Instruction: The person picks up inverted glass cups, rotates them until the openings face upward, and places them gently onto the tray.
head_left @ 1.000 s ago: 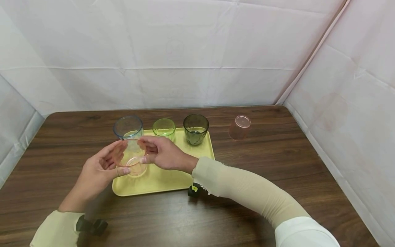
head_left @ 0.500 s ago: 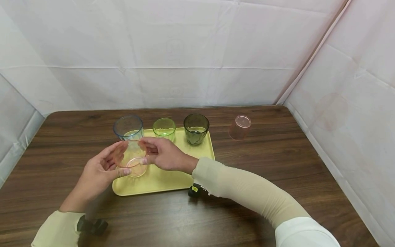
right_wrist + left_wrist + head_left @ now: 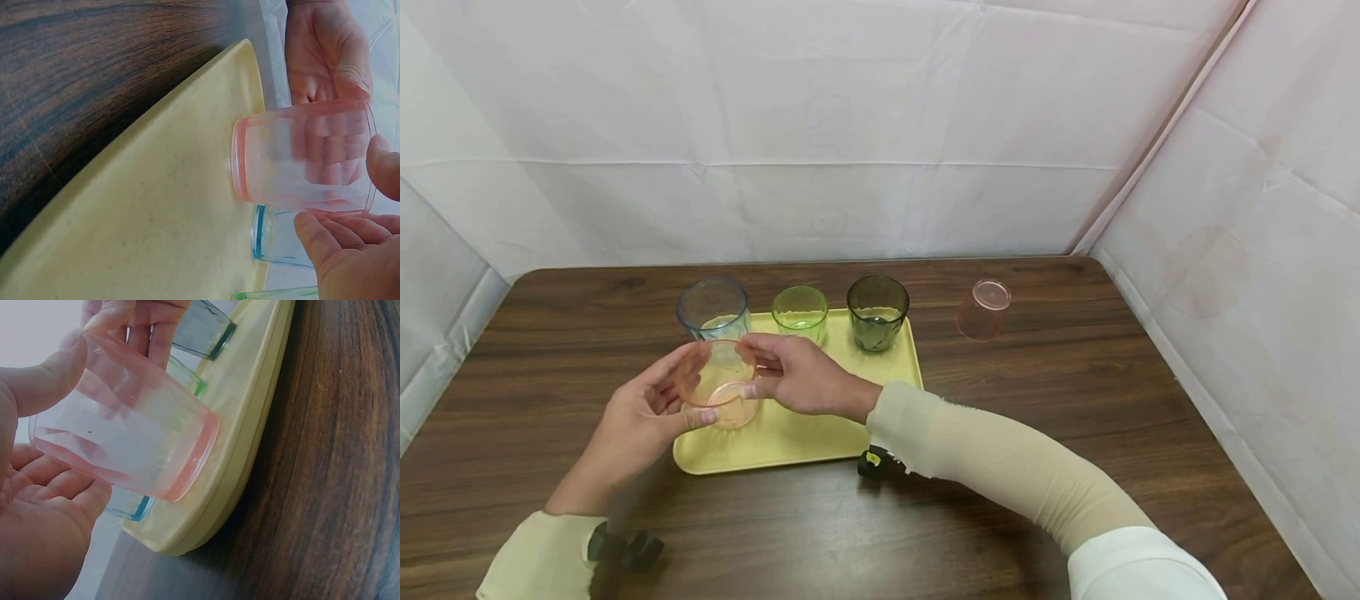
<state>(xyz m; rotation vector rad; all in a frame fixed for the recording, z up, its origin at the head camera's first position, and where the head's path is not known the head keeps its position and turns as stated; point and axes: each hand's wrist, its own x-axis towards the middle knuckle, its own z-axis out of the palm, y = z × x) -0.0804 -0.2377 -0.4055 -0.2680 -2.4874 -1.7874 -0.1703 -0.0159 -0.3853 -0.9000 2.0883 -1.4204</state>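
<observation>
A clear pink cup (image 3: 735,410) stands upright, mouth up, at the front left corner of the yellow tray (image 3: 820,439). My left hand (image 3: 638,415) grips its left side, the thumb at the front near the rim. On the other side my right hand (image 3: 811,375) holds the rim area between thumb and fingers. In the right wrist view the pink cup's base (image 3: 240,161) is at the tray surface; I cannot tell whether it touches. Behind it, a blue cup (image 3: 711,310), a green cup (image 3: 800,320) and a dark grey cup (image 3: 877,321) form a row along the tray's back.
Another pink cup (image 3: 983,312) sits upside down on the dark wooden table (image 3: 1037,375), to the right of the tray. White sheeting (image 3: 865,125) hangs behind the table and along its sides. A black wrist device (image 3: 872,463) hangs under my right sleeve.
</observation>
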